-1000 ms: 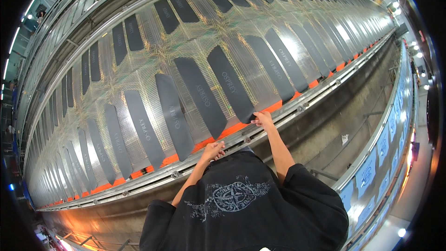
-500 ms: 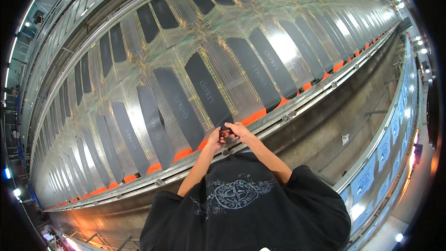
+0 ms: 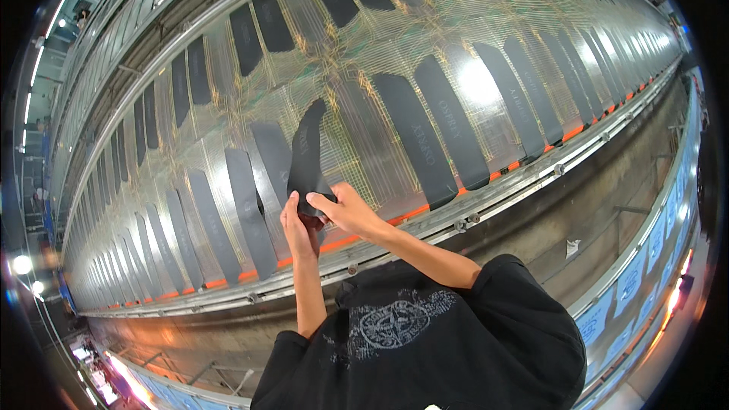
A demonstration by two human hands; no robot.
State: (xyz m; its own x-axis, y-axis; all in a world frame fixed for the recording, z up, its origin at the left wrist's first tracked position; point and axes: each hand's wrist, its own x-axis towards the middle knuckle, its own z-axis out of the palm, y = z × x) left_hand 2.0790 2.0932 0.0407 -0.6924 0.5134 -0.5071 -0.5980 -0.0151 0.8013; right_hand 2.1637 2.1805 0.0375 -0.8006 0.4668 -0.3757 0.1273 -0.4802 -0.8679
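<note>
Both my hands grip the near end of a dark grey fabric panel (image 3: 307, 153) with pale lettering. My left hand (image 3: 298, 229) is closed on its left corner. My right hand (image 3: 346, 210) pinches the right side, thumb on top. The panel is raised off the long glossy table (image 3: 364, 159) and bends in a curve. Whether its far tip still touches the table, I cannot tell. It overlaps another dark panel (image 3: 267, 144) lying just to the left. To the right, past a bare stretch marked with yellow lines, another lettered panel (image 3: 414, 137) lies flat.
More dark panels run in two rows along the table, such as one in the far row (image 3: 245, 39). An orange strip (image 3: 334, 244) and a metal rail (image 3: 459, 225) edge the near side. Behind me at right stands another table with light blue pieces (image 3: 629, 284).
The panel lay mostly flat with both hands at its near end. Now it is lifted and curved, and my hands have moved left and slightly farther over the table with it.
</note>
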